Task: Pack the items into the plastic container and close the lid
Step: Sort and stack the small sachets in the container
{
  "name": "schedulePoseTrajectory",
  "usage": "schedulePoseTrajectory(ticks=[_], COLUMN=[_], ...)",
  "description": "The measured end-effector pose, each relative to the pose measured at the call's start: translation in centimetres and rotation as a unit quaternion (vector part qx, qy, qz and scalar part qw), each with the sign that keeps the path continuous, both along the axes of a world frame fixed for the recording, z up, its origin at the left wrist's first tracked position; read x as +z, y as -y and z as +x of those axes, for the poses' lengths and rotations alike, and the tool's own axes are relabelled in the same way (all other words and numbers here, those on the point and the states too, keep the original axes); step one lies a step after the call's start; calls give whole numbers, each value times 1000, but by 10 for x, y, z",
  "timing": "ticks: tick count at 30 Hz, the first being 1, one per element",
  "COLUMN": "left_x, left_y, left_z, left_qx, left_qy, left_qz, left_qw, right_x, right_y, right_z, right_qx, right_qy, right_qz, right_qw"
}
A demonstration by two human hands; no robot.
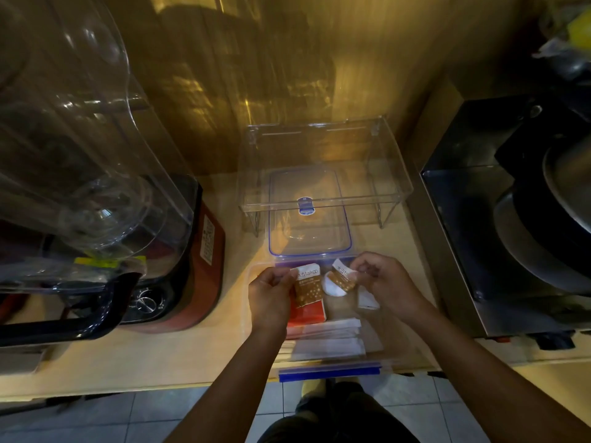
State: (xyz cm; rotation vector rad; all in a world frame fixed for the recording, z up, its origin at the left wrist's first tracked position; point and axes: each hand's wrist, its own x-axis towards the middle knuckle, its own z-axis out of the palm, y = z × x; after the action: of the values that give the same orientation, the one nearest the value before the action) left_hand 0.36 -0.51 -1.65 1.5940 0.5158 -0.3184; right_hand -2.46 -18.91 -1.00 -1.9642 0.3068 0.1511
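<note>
A clear plastic container (396, 334) with a blue front clip (329, 372) sits at the counter's front edge. Its blue-rimmed clear lid (308, 225) lies flat just behind it. My left hand (270, 295) is shut on a stack of brown and white sugar sachets (307, 284) over the container's left side. My right hand (388, 284) pinches another brown sachet (343, 276) over the right side. Inside lie a red packet (307, 314), a round white piece (332, 287), a white sachet (367, 300) and several long white paper-wrapped sticks (329, 338).
A clear acrylic riser shelf (323, 161) straddles the lid's far end. A red blender base with a clear jug (179, 273) stands at the left. A black metal appliance (499, 238) fills the right. The wooden wall is close behind.
</note>
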Motion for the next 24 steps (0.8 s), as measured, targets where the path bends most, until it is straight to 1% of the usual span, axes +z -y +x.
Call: schedulePoseTrajectory(ticks=[3, 5, 7, 9, 11, 15, 20, 24], left_x=[1, 3, 7, 9, 12, 12, 7, 3], left_y=[7, 13, 18, 22, 23, 25, 28, 32], left_z=[1, 0, -2, -3, -5, -6, -8, -12], left_qx=[-8, -22, -39, -52, -66, -100, -112, -104], left_qy=[-9, -22, -29, -37, -52, -55, -66, -76], left_qz=[-7, -21, -40, -66, -91, -92, -106, -121], left_qw=[1000, 999, 998, 996, 992, 989, 986, 984], right_x=[6, 4, 0, -5, -9, -15, -15, -18], right_y=[3, -1, -7, -12, -16, -19, -24, -27], right_z=[-1, -1, -2, -2, -3, -5, -7, -7], right_qx=[27, 52, 55, 30, -19, -89, -147, -170], right_qy=[2, -14, -17, -2, 3, -28, -26, -17], right_qz=[92, 96, 70, 59, 90, 137, 128, 131], right_qw=[995, 994, 996, 998, 996, 986, 981, 977])
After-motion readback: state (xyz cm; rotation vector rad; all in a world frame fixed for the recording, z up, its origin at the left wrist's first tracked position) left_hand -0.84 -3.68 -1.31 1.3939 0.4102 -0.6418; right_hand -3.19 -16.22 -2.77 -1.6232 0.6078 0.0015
